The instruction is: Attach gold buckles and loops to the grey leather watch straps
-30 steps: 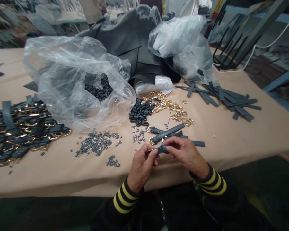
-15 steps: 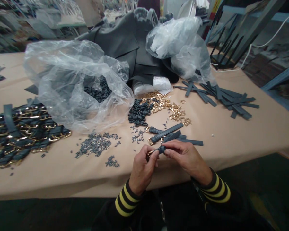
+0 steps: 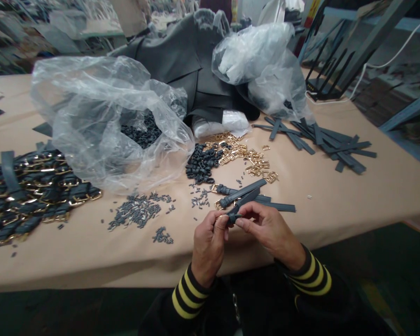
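Between my two hands is a dark leather strap [image 3: 233, 217] with a small loop around it. My left hand [image 3: 210, 240] pinches its left end, thumb on top, and covers most of that end. My right hand [image 3: 271, 228] has thumb and forefinger closed on the strap's right end. Just beyond my fingers lie several buckled straps [image 3: 247, 192] with gold buckles. Behind them are a heap of dark leather loops [image 3: 200, 163] and a spread of gold buckles [image 3: 243, 153]. Small dark pieces [image 3: 136, 210] are scattered left of my hands.
A pile of straps with gold fittings [image 3: 38, 191] fills the table's left side. Clear plastic bags [image 3: 101, 107] and dark leather sheets [image 3: 175, 60] stand at the back. Loose strips [image 3: 336, 144] lie at right, near a black router [image 3: 322, 86] with a white cable.
My right fingertips have shifted slightly left and down along the strap. The loop shows more clearly between my hands, and the gold buckle at my left fingers is now hidden.
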Tool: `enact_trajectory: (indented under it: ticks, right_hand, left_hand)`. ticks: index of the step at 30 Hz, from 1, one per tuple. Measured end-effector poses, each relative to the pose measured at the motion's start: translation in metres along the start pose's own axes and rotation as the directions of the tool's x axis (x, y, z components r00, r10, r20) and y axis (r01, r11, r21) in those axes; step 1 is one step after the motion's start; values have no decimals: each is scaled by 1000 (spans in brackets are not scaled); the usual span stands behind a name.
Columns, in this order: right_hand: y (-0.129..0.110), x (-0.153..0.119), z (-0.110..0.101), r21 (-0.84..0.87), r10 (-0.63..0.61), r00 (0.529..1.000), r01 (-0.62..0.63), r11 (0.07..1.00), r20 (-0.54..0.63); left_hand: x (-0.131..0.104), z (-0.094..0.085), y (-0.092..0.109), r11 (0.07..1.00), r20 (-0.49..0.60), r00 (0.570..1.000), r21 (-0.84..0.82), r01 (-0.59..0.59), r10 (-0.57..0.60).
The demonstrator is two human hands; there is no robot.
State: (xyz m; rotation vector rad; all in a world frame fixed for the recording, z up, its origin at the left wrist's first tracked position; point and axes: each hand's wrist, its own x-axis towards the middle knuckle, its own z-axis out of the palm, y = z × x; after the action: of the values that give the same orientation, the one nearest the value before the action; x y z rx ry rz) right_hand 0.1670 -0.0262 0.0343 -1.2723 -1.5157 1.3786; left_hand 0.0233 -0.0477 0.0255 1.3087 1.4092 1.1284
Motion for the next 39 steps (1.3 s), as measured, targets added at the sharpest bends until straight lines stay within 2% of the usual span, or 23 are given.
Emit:
enact_trajectory:
  ticks: [3,6,9,12,16,18,20,22,25,27,29,32,35,39]
  right_hand:
    - [-3,-1,0,13,3,997,-4,1000,76]
    - [-5,-2,1,-11,9,992,-8,1000,123]
    - [-5,-4,5,-63,27,994,-20,998,110]
    - [-6,-5,8,-113,17,998,-10,994,63]
    - [-12,-6,6,-220,-66,998,69,973,24]
    - [-14,-7,1,-269,-121,990,136,954,71]
    - [-16,-7,-6,-286,-171,971,214,934,169]
    - [-18,-6,-14,-323,-227,956,277,905,183]
    - [-23,-5,-27,-507,-353,933,338,793,69]
    - [-25,-4,-34,-657,-379,918,358,664,117]
    - [-27,-4,-36,-741,-260,930,364,565,259]
    - [-28,-3,-36,-761,4,916,332,557,402]
    - [-28,-3,-34,-693,119,873,286,662,473]
    - [-28,-2,-37,-533,174,799,205,821,576]
  left_hand:
    - [0,-4,2,990,30,998,122,-66,63]
    - [0,-7,5,956,122,980,228,-183,158]
    - [0,-7,6,897,181,953,331,-293,244]
    - [1,-7,5,878,214,941,352,-324,261]
    - [2,-10,5,958,288,946,192,-213,152]
    - [1,-12,4,985,291,953,126,-122,81]
    - [1,-15,2,994,276,961,99,-39,10]
    - [2,-18,1,996,260,964,85,32,-53]
    - [5,-22,1,993,283,952,68,100,-115]
    - [6,-24,2,990,316,940,89,107,-130]
    - [6,-25,4,988,340,932,133,82,-124]
    - [4,-23,5,981,378,921,193,25,-97]
    - [2,-21,4,972,416,906,233,-27,-74]
    - [2,-20,4,960,421,904,276,-43,-80]
